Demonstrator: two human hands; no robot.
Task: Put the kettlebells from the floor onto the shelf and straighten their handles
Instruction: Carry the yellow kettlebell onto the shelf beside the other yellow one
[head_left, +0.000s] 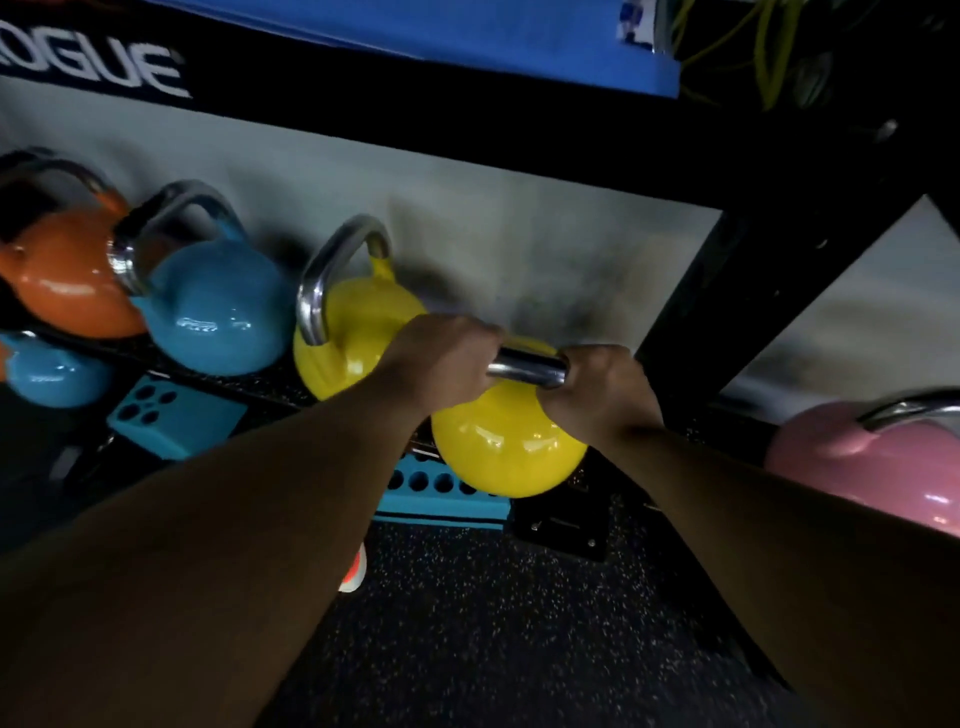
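Yellow round kettlebell (506, 449) with a chrome handle (527, 368) hangs at frame centre beneath both hands. Left hand (447, 358) and right hand (602, 392) are each wrapped tight around the handle's ends. Behind, upper left, a second yellow kettlebell (358, 332) sits on the black shelf (249, 382).

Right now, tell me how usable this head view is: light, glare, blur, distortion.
Head view: dim overall, forearms and floor murky; bright glare spots on the held yellow kettlebell and its chrome handle, gripped by the left hand and right hand; orange kettlebell at the left edge smeared; wide-angle lens bends the rack frame.
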